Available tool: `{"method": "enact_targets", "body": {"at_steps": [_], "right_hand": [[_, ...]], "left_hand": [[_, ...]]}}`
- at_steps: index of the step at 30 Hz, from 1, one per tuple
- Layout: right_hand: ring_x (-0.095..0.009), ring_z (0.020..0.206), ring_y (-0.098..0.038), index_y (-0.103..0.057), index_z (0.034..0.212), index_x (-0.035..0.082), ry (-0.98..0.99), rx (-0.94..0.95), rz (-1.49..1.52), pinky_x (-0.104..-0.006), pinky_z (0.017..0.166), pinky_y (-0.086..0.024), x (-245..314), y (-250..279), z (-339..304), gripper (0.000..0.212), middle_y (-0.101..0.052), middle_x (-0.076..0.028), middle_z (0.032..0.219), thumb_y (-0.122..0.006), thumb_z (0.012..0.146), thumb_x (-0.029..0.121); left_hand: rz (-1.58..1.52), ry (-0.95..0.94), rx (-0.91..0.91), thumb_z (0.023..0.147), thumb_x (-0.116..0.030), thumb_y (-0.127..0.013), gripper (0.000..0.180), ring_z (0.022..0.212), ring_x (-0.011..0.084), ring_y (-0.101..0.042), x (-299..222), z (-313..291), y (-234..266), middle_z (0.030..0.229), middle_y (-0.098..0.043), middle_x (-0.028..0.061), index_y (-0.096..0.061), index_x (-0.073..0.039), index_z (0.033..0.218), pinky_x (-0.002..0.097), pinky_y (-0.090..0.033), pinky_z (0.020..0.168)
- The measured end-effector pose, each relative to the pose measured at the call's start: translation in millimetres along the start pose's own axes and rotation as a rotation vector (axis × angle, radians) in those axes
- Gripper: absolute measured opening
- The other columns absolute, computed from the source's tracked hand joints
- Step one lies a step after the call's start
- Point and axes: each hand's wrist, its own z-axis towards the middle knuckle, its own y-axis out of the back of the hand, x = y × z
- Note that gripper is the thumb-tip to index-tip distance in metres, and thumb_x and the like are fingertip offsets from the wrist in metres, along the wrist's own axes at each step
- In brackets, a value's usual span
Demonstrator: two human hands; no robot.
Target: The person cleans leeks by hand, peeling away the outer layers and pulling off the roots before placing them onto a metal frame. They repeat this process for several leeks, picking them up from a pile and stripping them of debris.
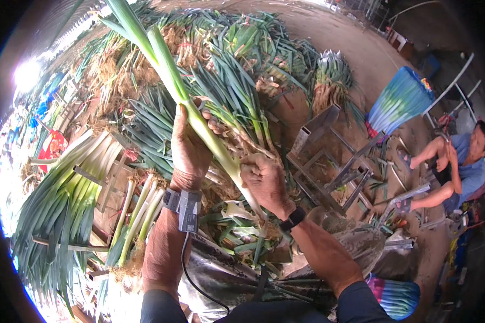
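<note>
A long leek (203, 129) slants across the middle, its green leaves at the upper left and its pale root end at the lower right. My left hand (189, 148) is closed around the stalk near its middle. My right hand (265, 182) is curled in a fist against the pale lower stalk, fingers pinched on the leek; whether they grip only an outer layer is hidden. Beyond my hands lie loose leeks (234, 81) with green tops. Leaf scraps and trimmings (242, 237) lie below the stalk, in front of me.
Trimmed leeks (83, 188) rest on a metal rack at left. Piles of untrimmed leeks (186, 46) cover the far ground. A metal frame (328, 161) stands right of my hands. A tied leek bundle (400, 102) stands farther right, near a seated person (466, 161).
</note>
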Motion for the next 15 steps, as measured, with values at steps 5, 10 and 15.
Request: {"method": "enact_targets", "body": {"at_steps": [5, 10, 15], "right_hand": [[-0.015, 0.073, -0.068, -0.066, 0.100, 0.002, -0.307, -0.102, 0.703, -0.0283, 0.059, -0.055, -4.2, 13.8, -6.2, 0.017, -0.069, -0.008, 0.083, -0.062, 0.094, 0.017], [-0.014, 0.068, -0.064, -0.060, 0.103, 0.002, -0.355, 0.182, 0.585, -0.0257, 0.055, -0.050, -24.0, 33.3, -34.2, 0.017, -0.067, -0.008, 0.081, -0.056, 0.095, 0.016], [-0.027, 0.083, -0.068, -0.067, 0.103, 0.001, -0.417, 0.433, -0.439, -0.0396, 0.074, -0.053, -126.7, 73.4, -111.4, 0.029, -0.070, -0.015, 0.090, -0.063, 0.087, 0.025]], "left_hand": [[0.097, -0.072, -0.056, 0.102, -0.050, -0.042, 0.055, 0.066, 0.0123, -0.051, -12.1, 4.4, 0.1, 0.081, -0.051, 0.0005, -0.046, -0.002, 0.128, 0.0278, -0.046, 0.064], [0.126, -0.167, -0.047, 0.103, -0.049, -0.042, 0.057, 0.062, 0.0123, -0.051, -34.1, 8.9, 17.8, 0.079, -0.052, 0.0018, -0.042, 0.000, 0.131, 0.0281, -0.045, 0.060], [0.116, -0.194, -0.101, 0.101, -0.047, -0.047, 0.053, 0.065, 0.0134, -0.051, -46.6, 11.6, 24.2, 0.080, -0.051, 0.0024, -0.046, -0.001, 0.128, 0.0291, -0.044, 0.062]]}}
